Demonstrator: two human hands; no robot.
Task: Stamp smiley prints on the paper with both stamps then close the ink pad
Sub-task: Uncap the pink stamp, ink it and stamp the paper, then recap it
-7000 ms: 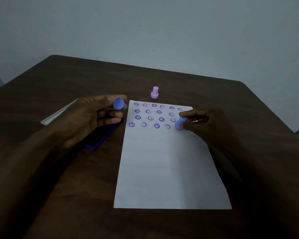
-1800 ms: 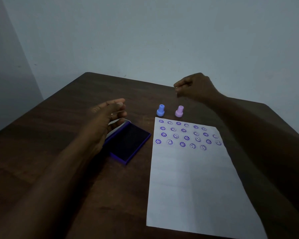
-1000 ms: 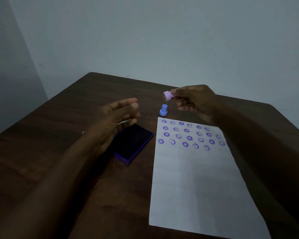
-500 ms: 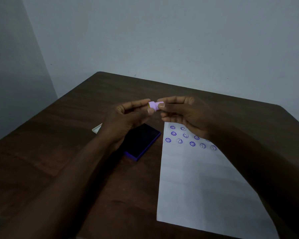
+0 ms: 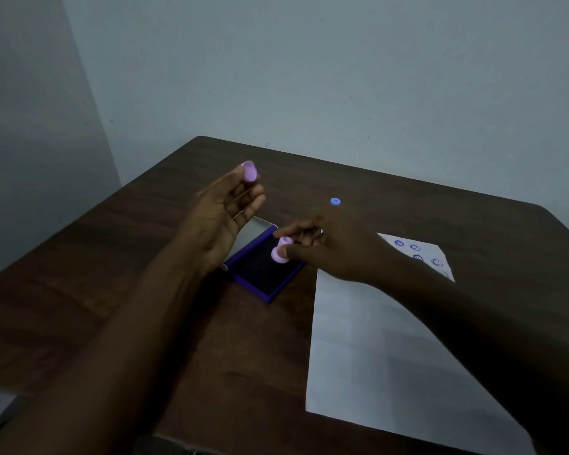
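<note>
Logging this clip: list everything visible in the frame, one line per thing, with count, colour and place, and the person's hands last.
Small round plastic stamp cap: one, pink, pinched at the left hand's fingertips, above the table.
Small pink plastic stamp: one, pink, gripped by the right hand over the ink pad.
Rectangular ink pad: one, purple tray with dark pad, open, left of the paper.
Ink pad lid: one, pale, behind the pad, partly hidden by the left hand.
Small blue plastic stamp: one, blue, on the table behind the right hand.
Sheet of paper: one, white, purple smiley prints at its far end.
Wooden table: one, dark brown.
Left hand: holding the cap.
Right hand: holding the pink stamp.
</note>
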